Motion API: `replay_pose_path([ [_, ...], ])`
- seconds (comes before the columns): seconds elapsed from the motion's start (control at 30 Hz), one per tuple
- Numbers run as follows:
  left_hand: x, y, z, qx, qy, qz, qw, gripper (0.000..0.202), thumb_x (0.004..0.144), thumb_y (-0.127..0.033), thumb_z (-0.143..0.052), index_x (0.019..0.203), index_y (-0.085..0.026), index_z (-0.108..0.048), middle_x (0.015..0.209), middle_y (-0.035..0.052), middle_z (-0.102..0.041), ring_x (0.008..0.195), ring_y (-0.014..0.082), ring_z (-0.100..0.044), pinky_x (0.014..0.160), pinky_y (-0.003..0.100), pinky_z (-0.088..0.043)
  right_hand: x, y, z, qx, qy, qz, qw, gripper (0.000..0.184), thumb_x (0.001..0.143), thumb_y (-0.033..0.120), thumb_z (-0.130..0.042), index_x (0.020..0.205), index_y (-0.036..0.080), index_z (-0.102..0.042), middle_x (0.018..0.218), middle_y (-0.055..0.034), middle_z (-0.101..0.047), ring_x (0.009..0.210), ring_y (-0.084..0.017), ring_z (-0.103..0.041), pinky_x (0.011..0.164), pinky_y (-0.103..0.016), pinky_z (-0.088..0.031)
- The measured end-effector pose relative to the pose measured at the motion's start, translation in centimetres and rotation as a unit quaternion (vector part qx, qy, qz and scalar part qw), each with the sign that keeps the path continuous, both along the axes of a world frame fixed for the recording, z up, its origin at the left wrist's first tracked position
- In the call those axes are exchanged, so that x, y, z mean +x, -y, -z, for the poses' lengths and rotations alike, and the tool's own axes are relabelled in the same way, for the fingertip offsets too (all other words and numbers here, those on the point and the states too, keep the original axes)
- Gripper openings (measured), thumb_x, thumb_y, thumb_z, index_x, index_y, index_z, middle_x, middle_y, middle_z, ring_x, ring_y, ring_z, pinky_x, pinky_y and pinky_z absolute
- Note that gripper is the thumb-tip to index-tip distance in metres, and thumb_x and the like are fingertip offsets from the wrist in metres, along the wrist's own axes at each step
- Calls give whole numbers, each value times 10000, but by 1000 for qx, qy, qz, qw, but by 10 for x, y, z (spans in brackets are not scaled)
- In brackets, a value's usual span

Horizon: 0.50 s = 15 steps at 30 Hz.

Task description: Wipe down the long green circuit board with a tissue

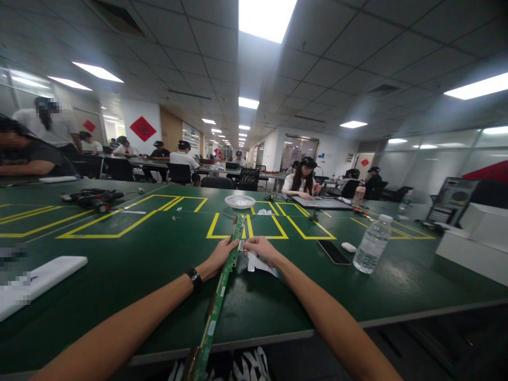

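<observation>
A long, narrow green circuit board (222,288) lies lengthwise on the green table (130,264), running from the near edge toward the middle. My left hand (220,256) grips the board's left edge, fingers curled over it; a black watch sits on that wrist. My right hand (261,248) is closed on the board's right side, pinching a small pale part at its edge. Under this hand lies a white slip of paper or wipe (260,264).
A phone (333,252), a small white object (348,247) and a water bottle (372,244) lie to the right. A white dish (239,201) sits further back, black tools (93,198) at far left, white boxes (472,238) at right. Other people sit at nearby tables.
</observation>
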<state>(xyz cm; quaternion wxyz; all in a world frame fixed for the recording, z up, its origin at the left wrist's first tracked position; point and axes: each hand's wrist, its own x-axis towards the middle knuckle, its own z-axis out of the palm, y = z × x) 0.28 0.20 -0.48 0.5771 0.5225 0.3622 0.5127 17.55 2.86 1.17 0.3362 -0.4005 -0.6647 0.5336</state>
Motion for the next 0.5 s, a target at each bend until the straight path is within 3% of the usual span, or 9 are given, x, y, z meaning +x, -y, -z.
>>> replay_pose_path([
  [0.5, -1, 0, 1, 16, -19, -10, 1000, 372, 798, -395, -610, 1065, -137, -582, 805, 54, -687, 661, 147, -648, 596, 238, -518, -1, 3, -2, -8, 0, 6, 1000, 194, 743, 316, -647, 708, 125, -633, 584, 8, -619, 430, -53, -427, 435, -181, -296],
])
